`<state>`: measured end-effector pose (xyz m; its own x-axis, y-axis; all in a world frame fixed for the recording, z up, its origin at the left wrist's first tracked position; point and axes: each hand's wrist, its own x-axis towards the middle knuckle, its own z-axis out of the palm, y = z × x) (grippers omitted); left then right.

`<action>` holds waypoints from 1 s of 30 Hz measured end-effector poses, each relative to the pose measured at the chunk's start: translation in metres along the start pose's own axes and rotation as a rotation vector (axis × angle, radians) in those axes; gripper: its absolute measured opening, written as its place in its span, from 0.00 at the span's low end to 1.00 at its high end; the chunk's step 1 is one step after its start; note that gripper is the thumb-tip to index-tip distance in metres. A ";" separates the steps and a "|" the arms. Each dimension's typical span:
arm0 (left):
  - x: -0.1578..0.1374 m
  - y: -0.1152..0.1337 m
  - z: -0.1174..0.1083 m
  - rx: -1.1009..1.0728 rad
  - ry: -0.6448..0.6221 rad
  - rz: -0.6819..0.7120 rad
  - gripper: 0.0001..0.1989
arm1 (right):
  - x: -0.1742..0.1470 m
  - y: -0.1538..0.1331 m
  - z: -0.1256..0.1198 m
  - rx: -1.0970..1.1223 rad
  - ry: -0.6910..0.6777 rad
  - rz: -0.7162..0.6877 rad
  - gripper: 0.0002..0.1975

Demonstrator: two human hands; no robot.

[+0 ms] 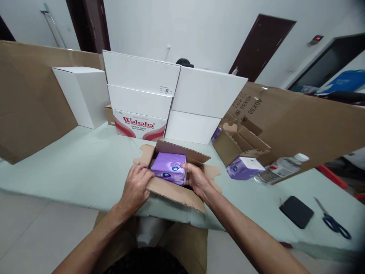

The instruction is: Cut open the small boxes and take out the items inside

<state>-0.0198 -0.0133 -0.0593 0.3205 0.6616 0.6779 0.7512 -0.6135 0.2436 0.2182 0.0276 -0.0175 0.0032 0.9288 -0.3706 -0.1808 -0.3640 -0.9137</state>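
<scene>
A purple tissue pack (168, 167) lies in the mouth of a small brown cardboard box (176, 194) whose flaps stand open. My right hand (196, 179) grips the pack's right end, thumb on top and the other fingers partly hidden below. My left hand (138, 180) is closed on the box's left front edge, at the corner where two flaps meet. The inside of the box under the pack is mostly hidden.
White cartons (139, 102) stand behind the box. To the right are another open cardboard box (228, 144), a second purple tissue pack (242, 168), a water bottle (281, 169), a black flat object (296, 211) and scissors (332, 222). Brown cardboard panels (308, 121) border the table.
</scene>
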 end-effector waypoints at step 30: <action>0.041 0.073 -0.017 -0.884 0.201 -0.378 0.33 | -0.085 -0.035 0.009 0.088 0.000 -0.562 0.34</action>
<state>0.0380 -0.0380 -0.0018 -0.0177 0.8457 0.5334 0.0553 -0.5318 0.8451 0.2156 -0.0380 0.0472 0.1228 0.9781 0.1683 -0.2325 0.1932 -0.9532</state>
